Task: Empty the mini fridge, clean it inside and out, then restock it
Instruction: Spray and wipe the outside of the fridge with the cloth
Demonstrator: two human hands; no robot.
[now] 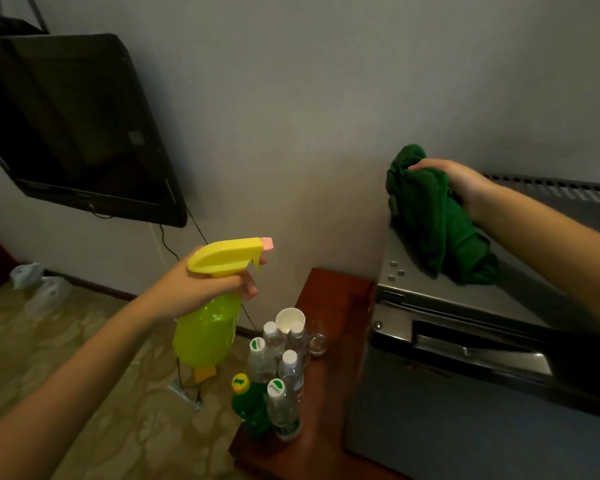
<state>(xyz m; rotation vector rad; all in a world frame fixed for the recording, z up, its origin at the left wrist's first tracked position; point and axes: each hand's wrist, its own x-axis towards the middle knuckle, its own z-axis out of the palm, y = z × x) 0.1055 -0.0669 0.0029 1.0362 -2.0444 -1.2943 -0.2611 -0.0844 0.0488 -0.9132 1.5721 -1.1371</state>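
Note:
The grey mini fridge stands at the right with its door closed. My right hand grips a bunched green cloth that rests on the fridge's top near its back left corner. My left hand holds a yellow-green spray bottle by its neck in the air left of the fridge, a finger by the trigger and the pink nozzle pointing right. Several clear water bottles and a green bottle stand on a low wooden table beside the fridge.
A white paper cup and a small glass stand behind the bottles. A dark television hangs on the wall at the upper left, with cables running down. White bags lie on the patterned floor by the wall.

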